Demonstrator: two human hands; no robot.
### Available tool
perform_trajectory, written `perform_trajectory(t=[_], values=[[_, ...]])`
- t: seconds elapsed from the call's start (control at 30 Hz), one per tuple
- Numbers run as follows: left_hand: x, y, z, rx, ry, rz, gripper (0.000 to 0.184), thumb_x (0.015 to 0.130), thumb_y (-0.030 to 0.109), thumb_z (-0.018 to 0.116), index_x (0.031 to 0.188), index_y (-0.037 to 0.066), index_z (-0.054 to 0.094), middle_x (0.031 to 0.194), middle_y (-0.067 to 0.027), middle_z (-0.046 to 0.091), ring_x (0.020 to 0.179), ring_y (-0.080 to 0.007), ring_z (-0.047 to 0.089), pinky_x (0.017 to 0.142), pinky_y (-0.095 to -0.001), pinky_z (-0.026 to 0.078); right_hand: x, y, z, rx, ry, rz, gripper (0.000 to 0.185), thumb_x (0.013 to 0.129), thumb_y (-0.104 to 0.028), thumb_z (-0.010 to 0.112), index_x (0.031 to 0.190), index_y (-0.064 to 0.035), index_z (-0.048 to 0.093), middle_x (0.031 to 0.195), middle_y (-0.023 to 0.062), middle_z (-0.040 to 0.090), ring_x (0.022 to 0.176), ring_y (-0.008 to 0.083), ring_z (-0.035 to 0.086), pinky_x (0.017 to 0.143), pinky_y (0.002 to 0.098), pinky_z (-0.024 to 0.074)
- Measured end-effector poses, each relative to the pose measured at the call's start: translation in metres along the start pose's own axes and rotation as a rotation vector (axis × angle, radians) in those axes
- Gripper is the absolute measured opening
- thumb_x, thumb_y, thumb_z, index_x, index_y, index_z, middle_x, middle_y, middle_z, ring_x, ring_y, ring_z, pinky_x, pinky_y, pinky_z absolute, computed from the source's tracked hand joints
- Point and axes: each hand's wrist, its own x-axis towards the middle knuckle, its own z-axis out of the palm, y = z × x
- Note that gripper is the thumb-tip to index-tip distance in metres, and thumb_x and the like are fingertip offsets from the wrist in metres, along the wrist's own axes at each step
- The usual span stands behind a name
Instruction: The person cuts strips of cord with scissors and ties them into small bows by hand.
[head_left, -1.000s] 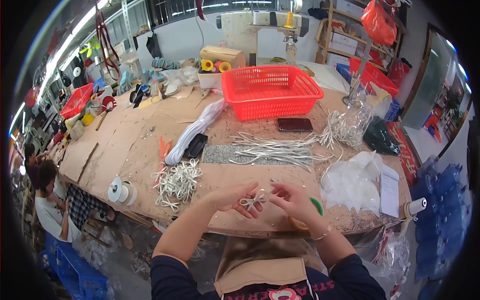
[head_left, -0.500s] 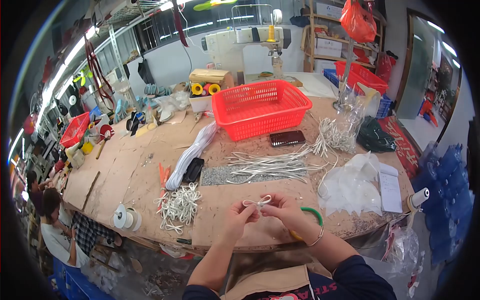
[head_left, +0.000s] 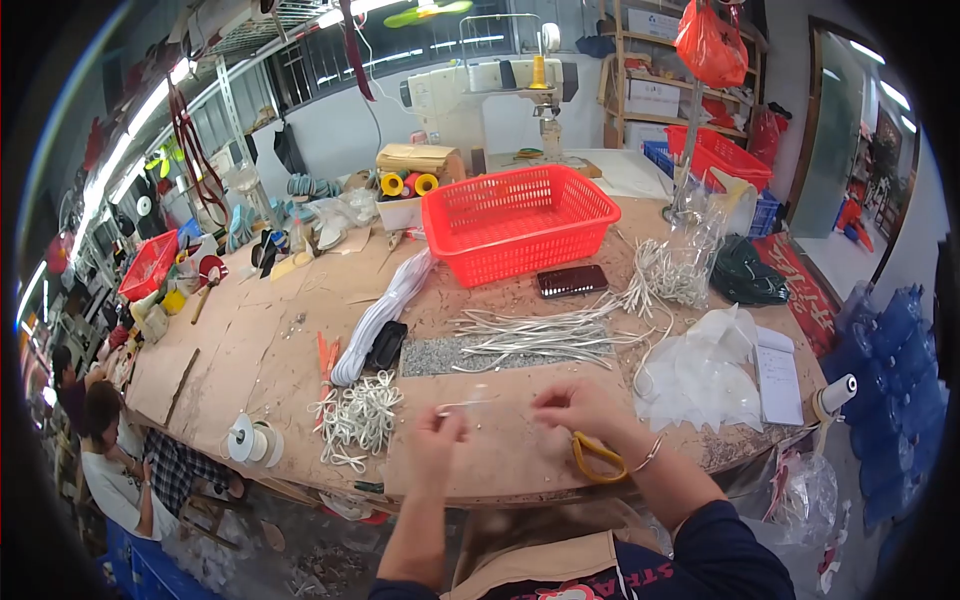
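My left hand (head_left: 438, 432) is smeared by motion, its fingers pinched on a white cord bow (head_left: 460, 404) that shows only as pale streaks. Apart from it, over the front of the table, is my right hand (head_left: 580, 408), thumb and fingertips pressed together; whether anything is between them I cannot make out. Yellow-handled scissors (head_left: 598, 460) lie beneath my right wrist. A heap of looped white cords (head_left: 362, 420) sits left of my left hand. Beyond both hands, cut lengths of white cord (head_left: 535, 335) lie across a grey speckled slab (head_left: 430, 358).
A red plastic basket (head_left: 520, 225) stands behind a dark phone (head_left: 572, 281). White cord skein (head_left: 385, 315), black case (head_left: 386, 345) and spool (head_left: 250, 440) are at left. Clear plastic sheets (head_left: 700, 375) and a notepad (head_left: 778, 375) lie right. A co-worker (head_left: 115, 460) sits at far left.
My hands have parted: the left moved left with the cord bow, the right moved slightly right and let go of it. The scissors' yellow handles now show more fully.
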Motion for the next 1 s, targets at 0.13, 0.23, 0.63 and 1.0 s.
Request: perform_trajectory(t=[0.13,0.23,0.63,1.0], values=[[0.025,0.009,-0.069,0.493,0.238,0.082,0.024,0.077,0.015,0.062,0.096,0.001,0.055,0.084,-0.0081,0.059,0.070,-0.0154,0.056,0.062,-0.0269,0.046,0.040,0.003,-0.057,-0.632,0.400,-0.159,0.018,0.072,-0.015,0.066,0.085,-0.0032,0.064,0.077,0.0097,0.063,0.067,0.0184,0.060,0.062,0.0289,0.0479],[0.023,0.015,-0.066,1.142,0.512,0.529,0.050,0.072,0.016,0.066,0.114,-0.001,0.045,0.110,-0.0187,0.048,0.102,-0.0304,0.049,0.087,-0.0386,0.040,0.081,0.022,-0.066,-0.798,0.432,-0.320,0.012,0.070,-0.013,0.061,0.078,-0.0050,0.064,0.076,0.0132,0.060,0.076,0.0288,0.058,0.068,0.0362,0.0474],[-0.010,-0.010,0.027,0.709,-0.112,0.531,0.041,0.065,0.012,0.070,0.102,0.005,0.057,0.113,-0.0141,0.049,0.109,-0.0315,0.043,0.092,-0.0397,0.035,0.117,0.044,-0.053,-1.118,0.448,-0.306,0.009,0.072,-0.014,0.056,0.069,-0.0073,0.061,0.074,0.0099,0.058,0.080,0.0291,0.055,0.069,0.0400,0.0448],[0.004,-0.021,0.067,0.137,-0.300,0.076,0.028,0.081,0.014,0.058,0.107,0.004,0.056,0.107,-0.0090,0.055,0.094,-0.0184,0.054,0.080,-0.0285,0.044,0.075,-0.002,-0.034,-0.963,0.378,-0.476,0.006,0.074,-0.013,0.056,0.074,-0.0071,0.059,0.075,0.0115,0.058,0.070,0.0294,0.057,0.062,0.0395,0.0446]])
